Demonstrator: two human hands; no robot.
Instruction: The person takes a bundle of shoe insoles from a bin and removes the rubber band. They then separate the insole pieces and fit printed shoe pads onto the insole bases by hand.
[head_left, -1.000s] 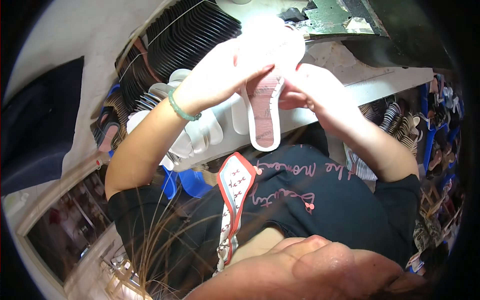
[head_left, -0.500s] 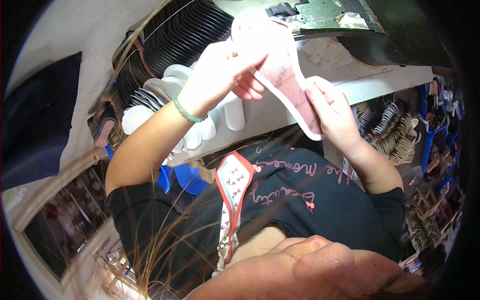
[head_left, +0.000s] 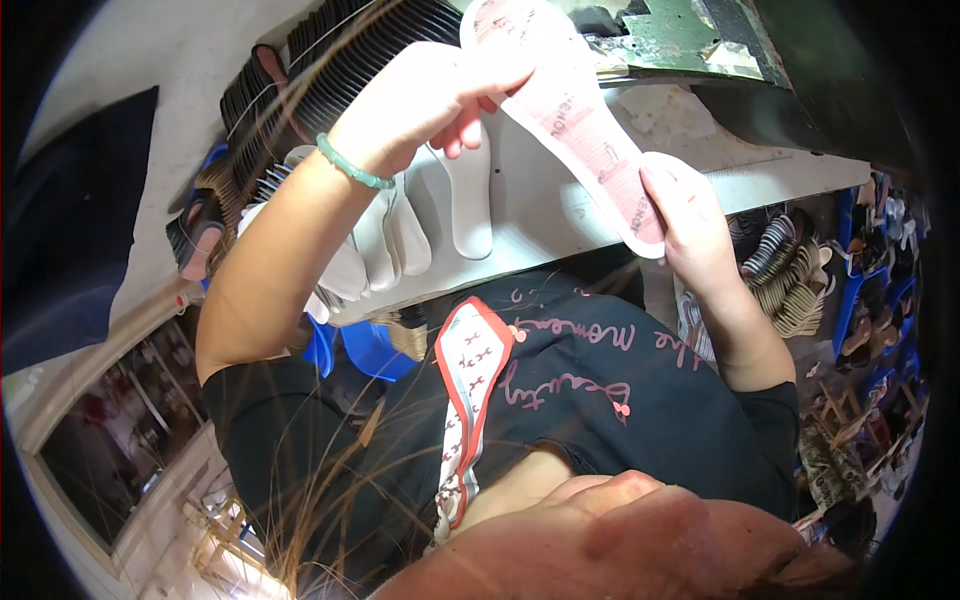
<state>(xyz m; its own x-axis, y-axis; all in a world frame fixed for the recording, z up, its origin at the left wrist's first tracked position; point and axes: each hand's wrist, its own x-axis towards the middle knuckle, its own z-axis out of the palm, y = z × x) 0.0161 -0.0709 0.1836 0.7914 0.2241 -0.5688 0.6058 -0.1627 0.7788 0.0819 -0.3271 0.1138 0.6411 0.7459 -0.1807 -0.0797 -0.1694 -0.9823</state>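
Note:
A pinkish shoe insole (head_left: pixel 585 135) with a white rim and faint printing is held up above the table, stretched between both hands. My left hand (head_left: pixel 430 95), with a green bead bracelet on its wrist, pinches the insole's left edge near the wide upper part. Around the narrower lower end my right hand (head_left: pixel 685 205) is closed, thumb on the printed face. The upper part of the insole is washed out by bright light. Below my left hand several white insoles (head_left: pixel 468 210) lie on the white table (head_left: pixel 550 240), partly hidden by my left forearm.
A long row of stacked black insoles (head_left: pixel 375 45) stands at the back left. A green machine (head_left: pixel 690 40) fills the back right, beside a metal ruler (head_left: pixel 790 180). Bundles of striped insoles (head_left: pixel 790 275) lie at the right; a blue bin (head_left: pixel 375 350) sits under the table edge.
The insole has moved slightly up and to the right, and its printing shows more clearly. Both hands went with it; my left forearm has lifted, uncovering more of the white insoles.

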